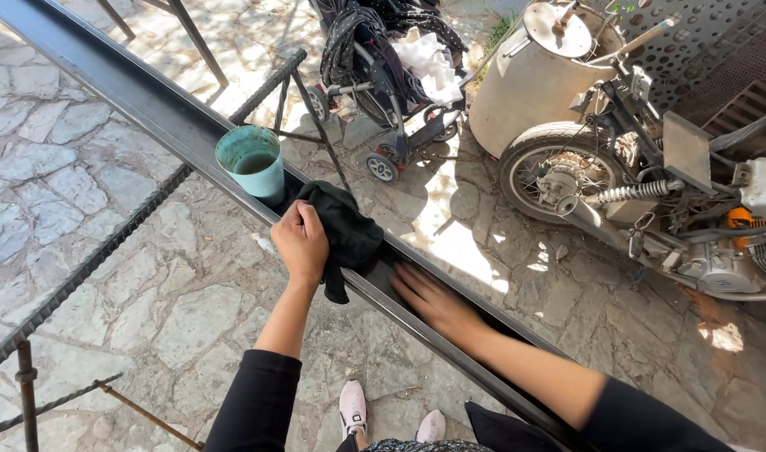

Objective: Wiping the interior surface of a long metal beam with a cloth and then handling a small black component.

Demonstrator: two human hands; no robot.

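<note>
Head view: left hand (300,241) has its fingers clenched on a black cloth (347,234), which is draped over the long dark metal channel (157,109). Right hand (429,300), blurred, lies flat with fingers released on the channel just right of the cloth. A teal cup (253,163) stands in the channel, just left of the cloth.

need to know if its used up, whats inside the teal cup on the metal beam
The teal cup on the black metal beam holds a dark greenish liquid, partly filled. The bottom is hidden beneath the liquid.
</note>
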